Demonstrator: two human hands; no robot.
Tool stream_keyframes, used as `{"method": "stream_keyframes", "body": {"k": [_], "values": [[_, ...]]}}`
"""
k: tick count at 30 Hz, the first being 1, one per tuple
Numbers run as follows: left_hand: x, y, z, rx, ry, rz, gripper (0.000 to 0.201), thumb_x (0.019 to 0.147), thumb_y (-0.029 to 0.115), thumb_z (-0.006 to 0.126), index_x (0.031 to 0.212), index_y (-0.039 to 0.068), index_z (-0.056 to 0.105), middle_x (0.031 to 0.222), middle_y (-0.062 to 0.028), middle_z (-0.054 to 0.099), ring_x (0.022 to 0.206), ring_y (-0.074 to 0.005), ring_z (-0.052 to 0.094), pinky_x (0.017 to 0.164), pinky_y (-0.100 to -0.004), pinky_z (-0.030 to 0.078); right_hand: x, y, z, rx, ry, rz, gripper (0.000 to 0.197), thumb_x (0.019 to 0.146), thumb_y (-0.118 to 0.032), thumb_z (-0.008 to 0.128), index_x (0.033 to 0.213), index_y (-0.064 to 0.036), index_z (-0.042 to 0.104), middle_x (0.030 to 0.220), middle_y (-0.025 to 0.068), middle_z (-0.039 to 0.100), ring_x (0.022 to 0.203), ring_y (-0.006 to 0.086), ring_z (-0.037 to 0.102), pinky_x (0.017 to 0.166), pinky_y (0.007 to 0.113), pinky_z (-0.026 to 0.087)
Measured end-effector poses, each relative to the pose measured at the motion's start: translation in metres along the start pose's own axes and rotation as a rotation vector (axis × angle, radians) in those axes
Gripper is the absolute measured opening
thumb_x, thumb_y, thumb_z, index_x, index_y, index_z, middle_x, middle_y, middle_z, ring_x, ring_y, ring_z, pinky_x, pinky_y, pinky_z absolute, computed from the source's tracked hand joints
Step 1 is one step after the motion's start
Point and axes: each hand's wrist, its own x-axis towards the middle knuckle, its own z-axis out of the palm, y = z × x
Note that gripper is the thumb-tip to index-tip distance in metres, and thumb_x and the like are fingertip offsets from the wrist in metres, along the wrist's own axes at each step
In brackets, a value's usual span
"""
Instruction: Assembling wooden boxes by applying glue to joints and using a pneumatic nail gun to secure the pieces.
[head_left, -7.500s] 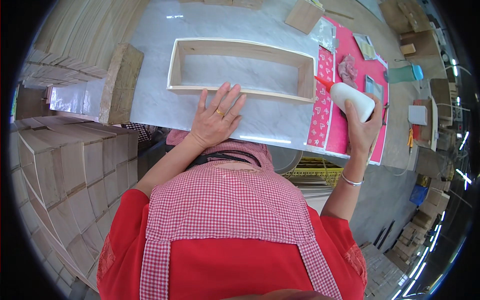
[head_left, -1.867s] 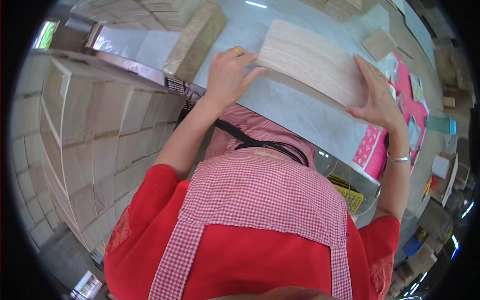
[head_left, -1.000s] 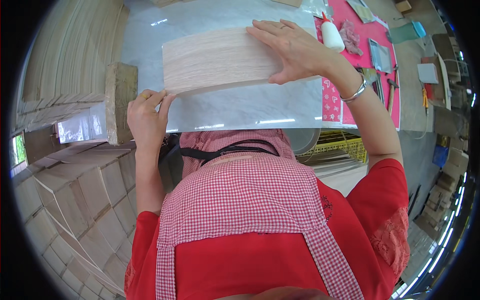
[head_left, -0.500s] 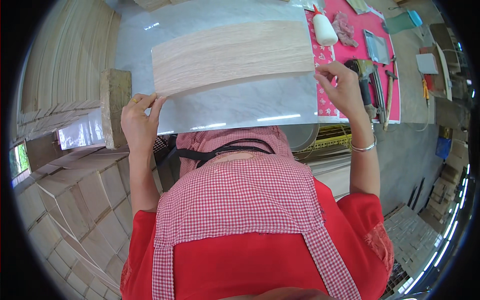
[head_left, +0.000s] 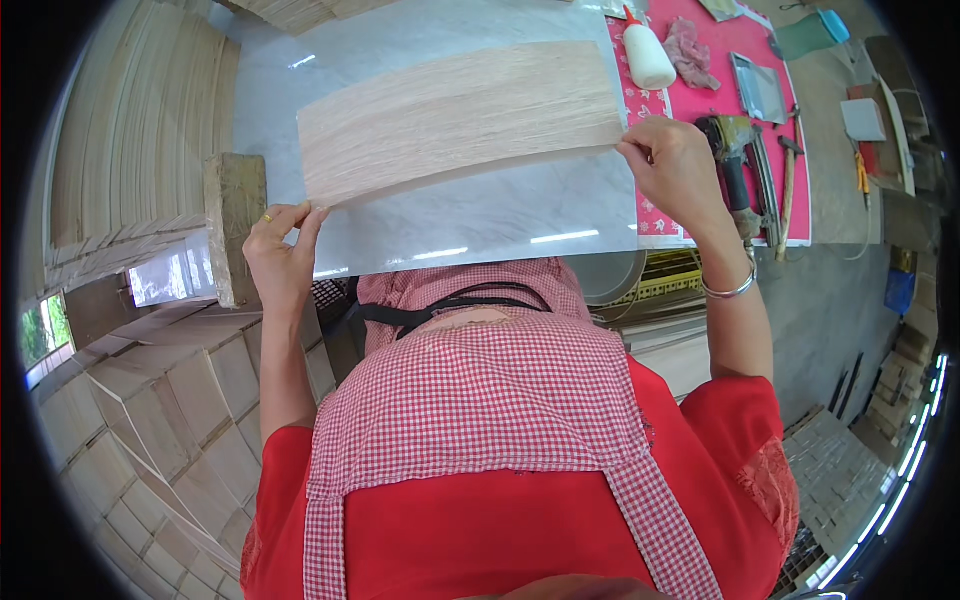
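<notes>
A long, thin, pale wooden board [head_left: 465, 115] spans the space between my hands over the grey marbled tabletop [head_left: 450, 220]. My left hand [head_left: 280, 255] pinches its near left corner between thumb and fingers. At the near right corner, my right hand [head_left: 675, 170] has thumb and fingers closed on the board too. The near edge looks lifted off the table, with a shadow beneath it.
Tall stacks of thin boards [head_left: 140, 130] stand at the left, beside an upright wooden block [head_left: 235, 230]. On the pink cloth [head_left: 700, 105] lie a white glue bottle [head_left: 650, 60], a crumpled rag [head_left: 690, 52], a nail gun [head_left: 738, 165] and a hammer [head_left: 788, 190].
My right hand has closed from a loose, open pose onto the board's right corner. The board's left end has shifted slightly nearer to me, with my left hand still gripping it.
</notes>
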Motion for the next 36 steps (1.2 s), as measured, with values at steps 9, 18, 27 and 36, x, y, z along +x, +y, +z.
{"method": "stream_keyframes", "body": {"k": [9,18,27,36], "values": [[0.016,0.019,-0.024,0.327,-0.181,-0.001,0.041,0.081,0.023,0.078,0.111,-0.001,0.066,0.098,-0.0164,0.070,0.085,-0.0295,0.068,0.076,-0.0371,0.052,-0.026,0.024,-0.002,0.247,-0.029,0.175,0.022,0.082,-0.009,0.075,0.100,0.0014,0.070,0.086,0.0155,0.069,0.075,0.0270,0.067,0.070,0.035,0.053],[0.091,0.140,0.063,0.111,-0.121,0.731,0.066,0.068,0.049,0.082,0.111,0.003,0.063,0.145,-0.0233,0.045,0.129,-0.0384,0.047,0.109,-0.0571,0.033,-0.107,0.142,-0.002,-0.351,0.098,0.498,0.059,0.083,-0.029,0.075,0.129,0.0028,0.055,0.115,0.0254,0.065,0.107,0.0418,0.062,0.092,0.047,0.049],[0.118,0.172,0.122,0.116,-0.476,0.619,0.072,0.062,0.048,0.084,0.110,-0.003,0.065,0.130,-0.0241,0.053,0.127,-0.0358,0.047,0.106,-0.0528,0.037,-0.075,0.156,-0.037,-0.296,0.046,0.612,0.051,0.076,-0.023,0.077,0.114,0.0052,0.059,0.093,0.0251,0.069,0.081,0.0384,0.069,0.072,0.047,0.054],[0.116,0.168,0.121,0.109,-0.426,0.589,0.068,0.058,0.042,0.082,0.107,-0.003,0.067,0.126,-0.0237,0.056,0.121,-0.0348,0.050,0.101,-0.0440,0.041,-0.047,-0.003,-0.103,0.311,-0.124,0.637,0.021,0.085,-0.016,0.077,0.094,-0.0004,0.067,0.058,-0.0009,0.056,0.043,0.0067,0.047,0.040,0.026,0.036]]}}
